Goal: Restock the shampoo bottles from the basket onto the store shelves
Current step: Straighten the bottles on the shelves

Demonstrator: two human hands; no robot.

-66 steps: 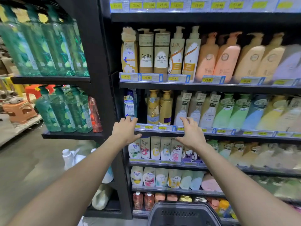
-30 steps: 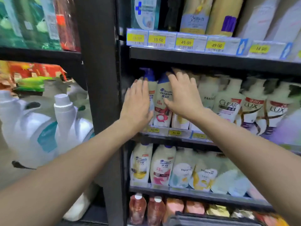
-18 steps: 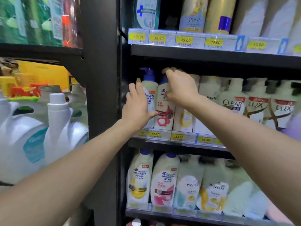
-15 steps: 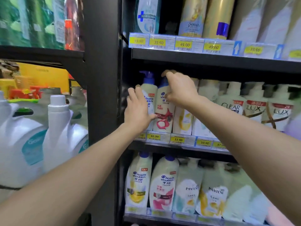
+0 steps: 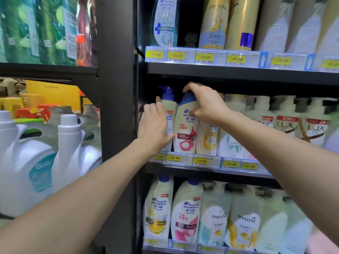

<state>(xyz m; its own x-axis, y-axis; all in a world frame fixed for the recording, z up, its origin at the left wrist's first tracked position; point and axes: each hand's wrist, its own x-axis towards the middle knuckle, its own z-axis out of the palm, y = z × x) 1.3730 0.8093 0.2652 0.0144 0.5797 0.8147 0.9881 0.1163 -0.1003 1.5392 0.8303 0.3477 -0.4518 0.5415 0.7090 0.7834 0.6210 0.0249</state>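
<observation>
Two cream Head & Shoulders shampoo bottles stand at the left end of the middle shelf point(image 5: 201, 169). My left hand point(image 5: 155, 128) lies flat against the left one, a pump bottle point(image 5: 167, 107) with a blue pump. My right hand point(image 5: 207, 105) grips the top of the second bottle point(image 5: 186, 133), which has a blue cap and a red swirl on its label and leans slightly left. The basket is out of view.
Pantene, Clear and Lux bottles point(image 5: 286, 120) fill the rest of that shelf. More shampoo bottles stand on the shelf below point(image 5: 183, 211) and above point(image 5: 214, 22). A black upright post point(image 5: 117, 107) divides off large white detergent jugs point(image 5: 69, 153) at the left.
Since a second ago the view has drifted down a little, so the shelves sit lower in view. My hands stay on the same two bottles, and the right one has shifted up onto the blue cap.
</observation>
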